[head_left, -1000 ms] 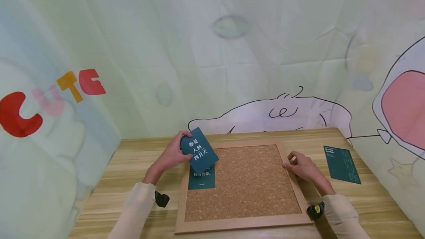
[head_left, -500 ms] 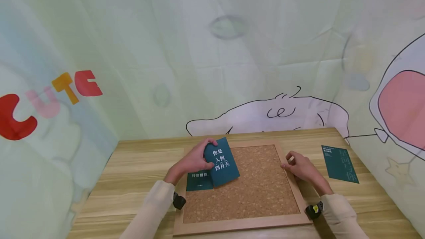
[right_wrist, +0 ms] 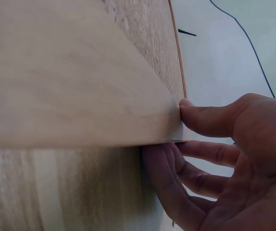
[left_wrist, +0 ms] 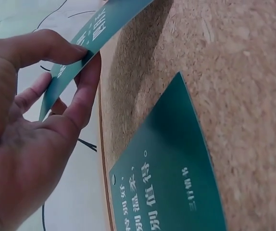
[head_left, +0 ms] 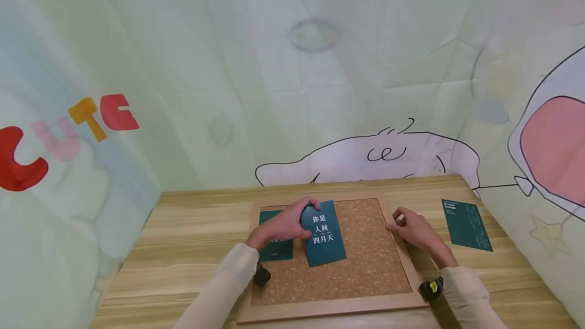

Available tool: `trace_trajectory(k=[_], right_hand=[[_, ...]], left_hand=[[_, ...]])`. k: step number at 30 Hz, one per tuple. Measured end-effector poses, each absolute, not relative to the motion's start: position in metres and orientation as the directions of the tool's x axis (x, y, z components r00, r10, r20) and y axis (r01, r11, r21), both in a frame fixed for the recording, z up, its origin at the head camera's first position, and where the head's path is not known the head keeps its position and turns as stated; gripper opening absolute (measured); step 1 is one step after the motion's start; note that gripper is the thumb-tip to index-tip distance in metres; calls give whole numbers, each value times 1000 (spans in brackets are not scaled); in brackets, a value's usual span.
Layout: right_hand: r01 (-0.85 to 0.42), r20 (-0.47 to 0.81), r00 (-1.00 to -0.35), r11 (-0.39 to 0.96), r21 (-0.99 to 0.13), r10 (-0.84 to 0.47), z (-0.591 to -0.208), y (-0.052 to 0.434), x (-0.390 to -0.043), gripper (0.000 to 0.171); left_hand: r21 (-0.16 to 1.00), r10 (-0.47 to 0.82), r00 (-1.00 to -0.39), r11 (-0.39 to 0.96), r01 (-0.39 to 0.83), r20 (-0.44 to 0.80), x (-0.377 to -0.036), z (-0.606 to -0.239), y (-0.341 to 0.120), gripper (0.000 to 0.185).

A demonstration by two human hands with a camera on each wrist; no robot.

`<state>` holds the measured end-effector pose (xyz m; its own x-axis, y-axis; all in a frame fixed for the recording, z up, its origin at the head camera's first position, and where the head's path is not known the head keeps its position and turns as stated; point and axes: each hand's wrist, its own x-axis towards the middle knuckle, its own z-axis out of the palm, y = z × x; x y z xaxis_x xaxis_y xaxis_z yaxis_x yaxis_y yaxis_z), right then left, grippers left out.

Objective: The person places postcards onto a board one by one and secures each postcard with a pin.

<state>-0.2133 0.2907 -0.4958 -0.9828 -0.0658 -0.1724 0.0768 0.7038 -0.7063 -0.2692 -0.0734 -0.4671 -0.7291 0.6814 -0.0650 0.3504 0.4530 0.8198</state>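
My left hand (head_left: 284, 222) pinches a dark green card (head_left: 326, 242) with white Chinese characters by its left edge. In the left wrist view the thumb lies on the printed face of this card (left_wrist: 111, 21), with fingers behind it. The card stands tilted over the wood-framed cork board (head_left: 365, 270), casting a shadow on the cork. A second green card (head_left: 277, 252) lies at the board's upper left, partly covered by my left hand. My right hand (head_left: 416, 231) grips the board's right frame side (right_wrist: 90, 115), thumb on top and fingers curled below the edge.
Another green card (head_left: 467, 226) lies on the wooden table (head_left: 183, 248) to the right of the board. A pale printed curtain (head_left: 205, 90) hangs behind and on both sides of the table.
My left hand has carried the card rightward and slightly nearer, from above the second card to over the cork beside it. The right hand stays on the frame.
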Motion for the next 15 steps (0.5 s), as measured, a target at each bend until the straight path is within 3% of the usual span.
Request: trace_trajectory(k=[15], right_hand=[[90, -180, -982, 704, -704, -55, -496, 290, -213, 30]], left_hand=[[685, 621, -771, 623, 376, -141, -271, -469, -62, 54]])
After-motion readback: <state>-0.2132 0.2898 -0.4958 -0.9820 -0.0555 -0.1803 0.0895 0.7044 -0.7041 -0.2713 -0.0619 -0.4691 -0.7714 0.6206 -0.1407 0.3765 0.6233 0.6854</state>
